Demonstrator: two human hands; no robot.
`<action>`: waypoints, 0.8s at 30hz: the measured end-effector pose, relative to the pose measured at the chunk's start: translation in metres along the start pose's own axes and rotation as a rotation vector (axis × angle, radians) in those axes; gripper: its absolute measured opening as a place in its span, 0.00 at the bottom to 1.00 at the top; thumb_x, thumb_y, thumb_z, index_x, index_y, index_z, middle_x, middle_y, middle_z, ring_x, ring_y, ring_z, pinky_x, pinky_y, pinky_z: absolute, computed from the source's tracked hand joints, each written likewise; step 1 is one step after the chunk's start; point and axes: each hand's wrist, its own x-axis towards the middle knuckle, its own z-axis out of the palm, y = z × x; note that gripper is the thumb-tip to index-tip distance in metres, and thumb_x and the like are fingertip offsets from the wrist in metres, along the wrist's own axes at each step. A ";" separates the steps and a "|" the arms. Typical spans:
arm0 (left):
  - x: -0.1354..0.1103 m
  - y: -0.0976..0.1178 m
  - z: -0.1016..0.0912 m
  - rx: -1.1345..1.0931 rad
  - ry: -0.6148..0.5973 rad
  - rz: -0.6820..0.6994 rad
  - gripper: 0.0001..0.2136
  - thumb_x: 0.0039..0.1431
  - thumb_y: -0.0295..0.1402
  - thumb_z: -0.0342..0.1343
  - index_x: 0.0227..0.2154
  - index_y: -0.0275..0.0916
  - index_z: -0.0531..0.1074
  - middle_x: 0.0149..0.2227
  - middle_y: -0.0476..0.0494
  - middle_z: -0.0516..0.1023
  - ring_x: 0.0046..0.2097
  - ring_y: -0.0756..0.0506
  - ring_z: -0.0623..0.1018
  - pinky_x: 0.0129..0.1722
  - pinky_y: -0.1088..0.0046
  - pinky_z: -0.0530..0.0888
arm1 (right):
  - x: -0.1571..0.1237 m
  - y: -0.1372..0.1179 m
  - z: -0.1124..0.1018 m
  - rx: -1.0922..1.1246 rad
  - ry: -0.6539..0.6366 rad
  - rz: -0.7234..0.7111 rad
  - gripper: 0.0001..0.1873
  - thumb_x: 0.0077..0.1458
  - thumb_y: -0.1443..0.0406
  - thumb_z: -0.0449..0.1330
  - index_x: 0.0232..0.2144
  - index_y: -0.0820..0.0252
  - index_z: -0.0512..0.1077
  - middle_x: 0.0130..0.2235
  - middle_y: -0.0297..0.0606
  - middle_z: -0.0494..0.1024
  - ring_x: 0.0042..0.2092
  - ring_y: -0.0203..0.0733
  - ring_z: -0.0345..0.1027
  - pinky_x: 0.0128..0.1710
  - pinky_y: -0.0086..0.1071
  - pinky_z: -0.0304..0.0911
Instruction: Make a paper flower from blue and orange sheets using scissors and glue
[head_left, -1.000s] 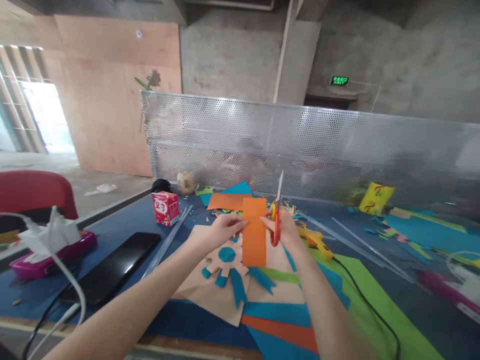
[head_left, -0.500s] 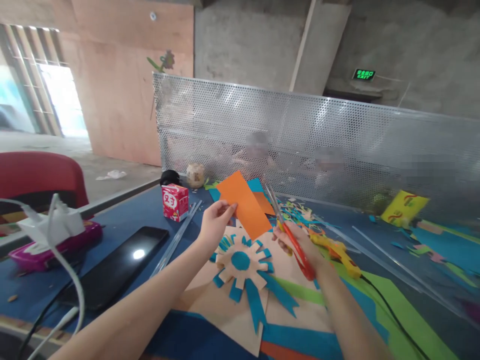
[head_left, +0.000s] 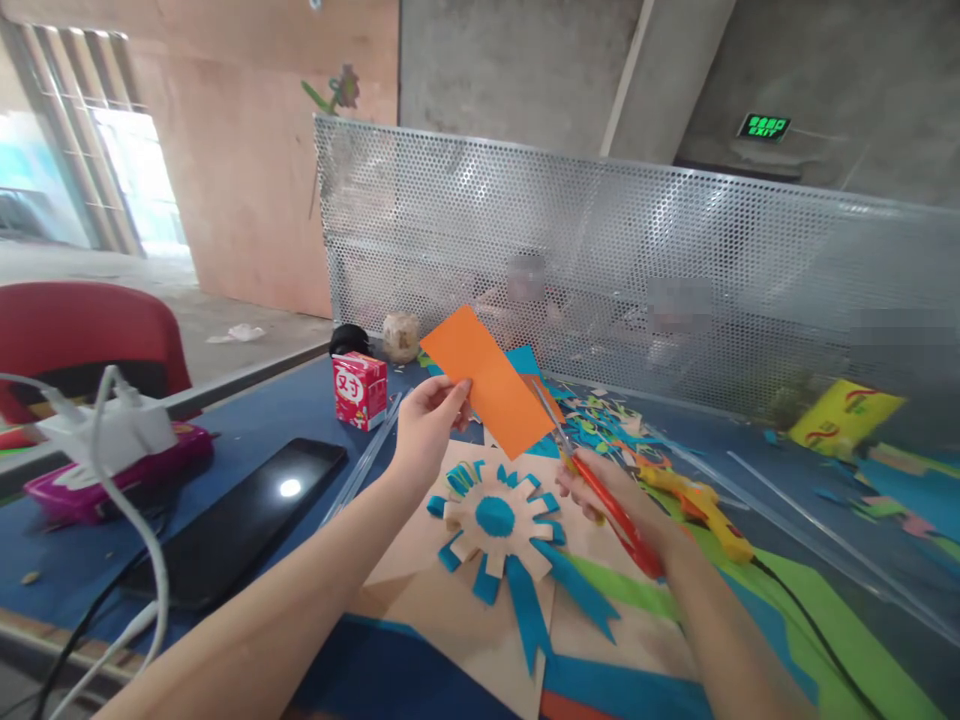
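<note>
My left hand (head_left: pixel 426 424) pinches the lower left edge of an orange paper rectangle (head_left: pixel 487 381), held tilted above the table. My right hand (head_left: pixel 609 490) grips red-handled scissors (head_left: pixel 600 485); their blades point up and left and meet the paper's lower right edge. On the table under both hands lies a tan and blue paper rosette (head_left: pixel 499 525) with blue ribbon tails, resting on a tan sheet (head_left: pixel 442 610).
A yellow glue gun (head_left: pixel 701 505) with a black cord lies right of my right hand. A red carton (head_left: pixel 360 390), clear glue sticks (head_left: pixel 364 462), a black phone (head_left: pixel 240 520), a charger (head_left: pixel 105 430) and a pink case (head_left: pixel 97 480) sit left. Coloured paper scraps (head_left: pixel 600 420) spread toward the perforated metal screen (head_left: pixel 637 270).
The orange paper went from upright to tilted left and rose. The scissors swung from pointing straight up to lying diagonal, blades at the paper's edge. The camera view dropped and shifted left.
</note>
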 end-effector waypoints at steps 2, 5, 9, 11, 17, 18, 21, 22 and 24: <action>0.001 0.000 -0.001 0.013 0.016 0.004 0.09 0.40 0.35 0.61 0.22 0.37 0.69 0.16 0.53 0.66 0.17 0.55 0.64 0.17 0.78 0.61 | -0.002 -0.002 0.001 0.020 -0.031 0.016 0.18 0.44 0.51 0.58 0.22 0.57 0.60 0.24 0.31 0.66 0.20 0.30 0.52 0.17 0.26 0.48; 0.003 -0.001 -0.003 0.036 0.036 0.012 0.09 0.40 0.35 0.61 0.22 0.37 0.69 0.15 0.54 0.65 0.17 0.55 0.64 0.17 0.79 0.60 | -0.004 -0.005 0.002 0.038 -0.049 0.025 0.19 0.43 0.50 0.59 0.21 0.57 0.59 0.24 0.31 0.66 0.19 0.29 0.51 0.17 0.26 0.47; 0.002 -0.001 -0.002 0.064 0.020 -0.011 0.08 0.41 0.35 0.60 0.22 0.36 0.68 0.14 0.54 0.65 0.16 0.56 0.63 0.17 0.79 0.60 | -0.003 -0.005 0.001 0.068 -0.046 0.037 0.18 0.43 0.50 0.59 0.22 0.57 0.60 0.22 0.30 0.65 0.18 0.29 0.51 0.16 0.26 0.45; 0.000 -0.002 -0.001 0.083 -0.007 -0.036 0.08 0.40 0.34 0.60 0.22 0.36 0.68 0.14 0.54 0.66 0.16 0.56 0.63 0.17 0.79 0.60 | -0.001 -0.005 0.001 0.093 -0.034 0.057 0.19 0.43 0.49 0.58 0.23 0.57 0.60 0.21 0.29 0.64 0.18 0.28 0.49 0.16 0.26 0.44; -0.008 -0.006 0.002 0.150 -0.166 -0.137 0.10 0.41 0.36 0.61 0.22 0.34 0.68 0.13 0.54 0.65 0.16 0.56 0.63 0.17 0.79 0.59 | 0.000 -0.005 -0.001 0.117 -0.031 0.080 0.20 0.43 0.49 0.58 0.24 0.57 0.59 0.23 0.30 0.62 0.20 0.29 0.50 0.18 0.27 0.46; -0.008 -0.007 0.002 0.152 -0.201 -0.153 0.10 0.41 0.36 0.60 0.22 0.34 0.68 0.13 0.54 0.64 0.16 0.56 0.63 0.17 0.79 0.59 | -0.001 -0.005 -0.001 0.125 -0.040 0.080 0.19 0.44 0.50 0.58 0.24 0.57 0.58 0.22 0.29 0.61 0.20 0.29 0.50 0.18 0.27 0.46; -0.010 -0.012 0.001 0.160 -0.286 -0.171 0.11 0.43 0.37 0.60 0.22 0.35 0.67 0.13 0.54 0.64 0.16 0.56 0.62 0.17 0.80 0.60 | -0.002 -0.006 -0.001 0.125 -0.070 0.065 0.19 0.46 0.51 0.57 0.23 0.57 0.55 0.20 0.27 0.58 0.19 0.28 0.48 0.18 0.27 0.45; -0.010 -0.014 0.000 0.166 -0.305 -0.166 0.10 0.44 0.37 0.59 0.22 0.35 0.67 0.13 0.54 0.64 0.16 0.56 0.62 0.18 0.80 0.60 | -0.003 -0.007 0.000 0.118 -0.082 0.057 0.19 0.47 0.51 0.56 0.22 0.56 0.55 0.20 0.26 0.56 0.19 0.28 0.48 0.19 0.27 0.45; -0.010 -0.017 -0.001 0.182 -0.325 -0.152 0.10 0.46 0.37 0.59 0.22 0.35 0.67 0.13 0.54 0.64 0.16 0.56 0.63 0.18 0.80 0.60 | -0.004 -0.007 0.001 0.107 -0.094 0.049 0.19 0.47 0.51 0.56 0.23 0.56 0.54 0.19 0.25 0.54 0.18 0.28 0.47 0.19 0.28 0.44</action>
